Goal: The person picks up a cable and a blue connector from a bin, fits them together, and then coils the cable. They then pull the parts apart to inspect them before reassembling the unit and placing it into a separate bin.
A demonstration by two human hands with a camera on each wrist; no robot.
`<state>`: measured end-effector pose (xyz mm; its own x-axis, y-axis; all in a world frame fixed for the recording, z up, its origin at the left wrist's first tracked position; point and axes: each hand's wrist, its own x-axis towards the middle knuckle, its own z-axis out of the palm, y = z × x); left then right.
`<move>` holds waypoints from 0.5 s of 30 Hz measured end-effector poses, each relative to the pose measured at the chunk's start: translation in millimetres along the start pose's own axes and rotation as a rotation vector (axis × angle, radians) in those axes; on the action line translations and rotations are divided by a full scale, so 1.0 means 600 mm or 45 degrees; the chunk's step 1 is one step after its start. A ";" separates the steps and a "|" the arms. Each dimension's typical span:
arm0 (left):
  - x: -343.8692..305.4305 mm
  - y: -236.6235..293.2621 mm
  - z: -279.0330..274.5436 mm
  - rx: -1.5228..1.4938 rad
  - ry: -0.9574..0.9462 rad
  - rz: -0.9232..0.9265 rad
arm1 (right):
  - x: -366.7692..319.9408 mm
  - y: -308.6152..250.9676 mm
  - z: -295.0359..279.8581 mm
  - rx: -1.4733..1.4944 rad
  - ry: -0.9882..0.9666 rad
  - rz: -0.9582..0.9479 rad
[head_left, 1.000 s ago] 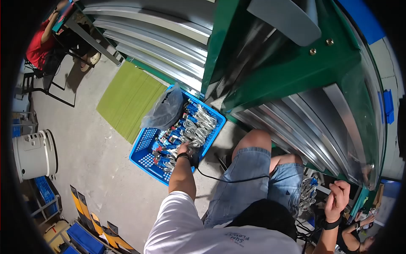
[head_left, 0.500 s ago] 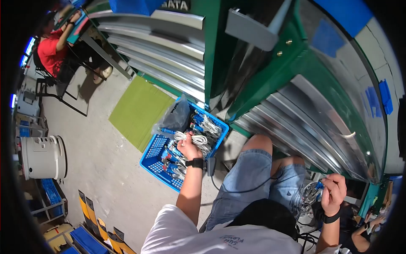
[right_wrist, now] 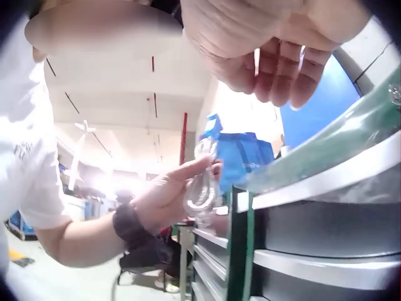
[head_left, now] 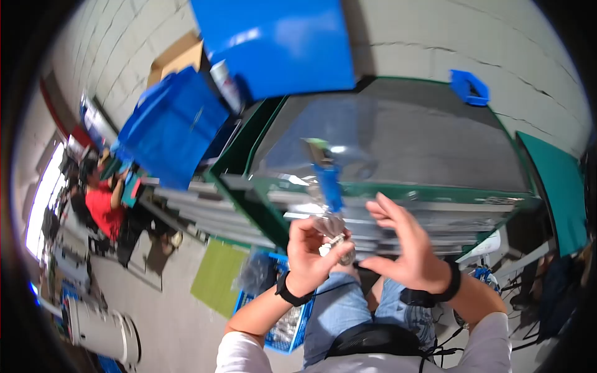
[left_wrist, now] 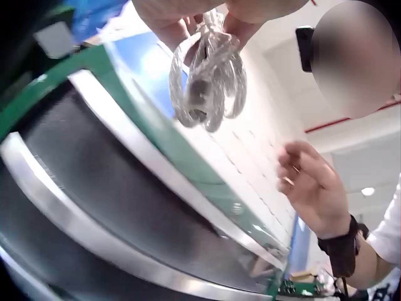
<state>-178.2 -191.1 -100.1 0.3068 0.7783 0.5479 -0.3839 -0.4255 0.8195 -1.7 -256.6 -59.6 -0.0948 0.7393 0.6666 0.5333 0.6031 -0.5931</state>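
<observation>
A coiled, clear-silver cable bundle (left_wrist: pixel 210 81) with a blue end (head_left: pixel 331 186) is in my left hand (head_left: pixel 311 258), its thumb and fingers pinching around the middle of the coil. In the right wrist view the loops of the cable (right_wrist: pixel 202 195) hang below the fingers and the blue end points up. My right hand (head_left: pixel 413 252) is raised to the right of the bundle, apart from it, fingers extended and thumb spread, holding nothing. The head view blurs the blue end.
Below my left arm a blue basket (head_left: pixel 283 348) holds more cable bundles and a grey plastic bag (head_left: pixel 256 270). A green cabinet with metal drawers and a grey top (head_left: pixel 423 143) stands in front. A blue bag (head_left: pixel 174 124) sits at its left; a person in red (head_left: pixel 102 208) sits beyond.
My left hand picked a cable bundle out of the basket and lifted it in front of my body. My right hand came in from the far right toward it, and the head view tilted up.
</observation>
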 end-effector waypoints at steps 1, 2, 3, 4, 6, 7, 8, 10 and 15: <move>0.013 0.003 0.032 0.045 -0.151 0.020 | 0.004 0.004 -0.009 0.090 0.024 0.030; 0.032 0.008 0.055 0.283 -0.358 0.099 | 0.007 0.008 -0.019 0.180 0.050 0.059; 0.048 0.012 0.074 0.524 -0.550 0.184 | 0.008 0.008 -0.029 0.367 0.029 0.178; 0.059 0.021 0.098 0.427 -0.615 0.062 | 0.008 0.013 -0.043 0.516 0.103 0.230; 0.095 0.043 0.125 0.438 -0.806 0.008 | 0.012 0.029 -0.079 0.604 0.166 0.241; 0.110 0.047 0.130 0.468 -0.890 0.020 | 0.013 0.040 -0.104 0.544 0.159 0.212; 0.124 0.050 0.131 0.484 -0.942 0.042 | 0.012 0.049 -0.123 0.578 0.206 0.296; 0.147 0.050 0.130 0.348 -0.814 -0.090 | 0.024 0.055 -0.176 0.330 0.202 0.295; 0.246 0.057 0.159 -0.037 -0.570 -0.221 | 0.080 0.086 -0.245 -0.580 0.024 0.035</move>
<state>-63.1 -134.7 24.6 0.7109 0.5585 0.4275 -0.3161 -0.2892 0.9036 144.4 -233.9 8.4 -0.0621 0.7450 0.6642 0.8511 0.3871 -0.3546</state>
